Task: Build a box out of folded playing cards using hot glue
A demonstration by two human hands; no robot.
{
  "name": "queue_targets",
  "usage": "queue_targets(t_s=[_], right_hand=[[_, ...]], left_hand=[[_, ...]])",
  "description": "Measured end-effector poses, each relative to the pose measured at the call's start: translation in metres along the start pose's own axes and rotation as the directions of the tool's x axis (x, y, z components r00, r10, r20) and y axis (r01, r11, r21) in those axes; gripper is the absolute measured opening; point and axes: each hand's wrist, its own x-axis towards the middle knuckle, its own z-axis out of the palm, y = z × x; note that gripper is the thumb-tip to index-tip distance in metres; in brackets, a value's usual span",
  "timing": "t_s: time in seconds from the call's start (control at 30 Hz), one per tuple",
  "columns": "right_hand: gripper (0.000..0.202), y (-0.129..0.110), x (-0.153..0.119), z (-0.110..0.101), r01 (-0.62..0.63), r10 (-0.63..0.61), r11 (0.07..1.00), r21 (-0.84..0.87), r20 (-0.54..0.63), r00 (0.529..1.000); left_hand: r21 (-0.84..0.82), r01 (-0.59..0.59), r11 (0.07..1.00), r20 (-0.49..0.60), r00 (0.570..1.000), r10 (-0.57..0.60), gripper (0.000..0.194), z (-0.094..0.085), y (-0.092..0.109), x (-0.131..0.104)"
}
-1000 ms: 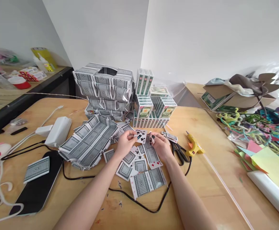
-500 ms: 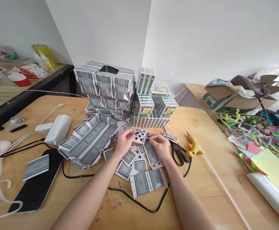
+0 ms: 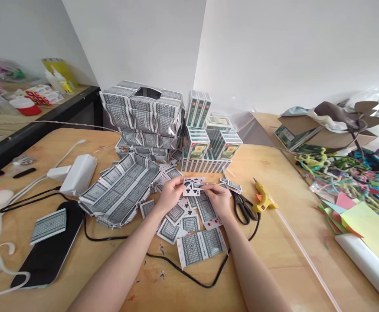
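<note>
Between finger and thumb my left hand (image 3: 171,193) pinches the left edge of a playing card (image 3: 188,190), an eight of clubs, face up. My right hand (image 3: 218,195) is closed at the card's right side, its fingertips on a small piece with a grey card-back pattern (image 3: 196,185) lying across the card's face; its full shape is partly hidden. Loose playing cards (image 3: 175,213) lie under both hands. Nearer to me rests a joined pair of cards with bent edges (image 3: 202,247). Left of the hands sits an open tray made of cards (image 3: 119,188).
A tall structure of folded cards (image 3: 144,112) and stacked card boxes (image 3: 197,149) stand behind. Black scissors (image 3: 242,208) and a yellow glue gun (image 3: 263,197) lie right, its black cable (image 3: 189,276) looping in front. A white power adapter (image 3: 79,175) lies left, coloured paper (image 3: 365,216) far right.
The eight of clubs has turned a little in my left hand. My right fingertips have shifted slightly left over it, and the small patterned piece now shows on its face.
</note>
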Motion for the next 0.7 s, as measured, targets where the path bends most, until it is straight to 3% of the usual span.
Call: queue_targets(t_s=[0.2,0.3,0.53,0.7], right_hand=[[0.012,-0.004,-0.001,0.001,0.025,-0.026,0.998,-0.05,-0.031,0.999],[0.016,-0.007,-0.004,0.001,0.057,-0.067,0.99,-0.13,-0.073,0.995],[0.014,-0.003,-0.006,0.003,0.092,-0.108,0.981,-0.169,-0.09,0.99],[0.017,-0.004,-0.006,0.005,0.112,-0.116,0.979,-0.169,-0.014,0.993]], left_hand=[[0.034,0.029,0.999,-0.04,0.999,-0.028,0.024,0.001,0.003,0.001],[0.024,0.033,0.999,-0.008,0.999,-0.033,0.025,-0.001,0.004,0.0],[-0.21,0.136,0.968,0.111,0.987,-0.115,0.031,0.0,0.006,-0.002],[-0.021,0.139,0.99,0.015,0.99,-0.138,0.02,0.005,0.011,0.0]])
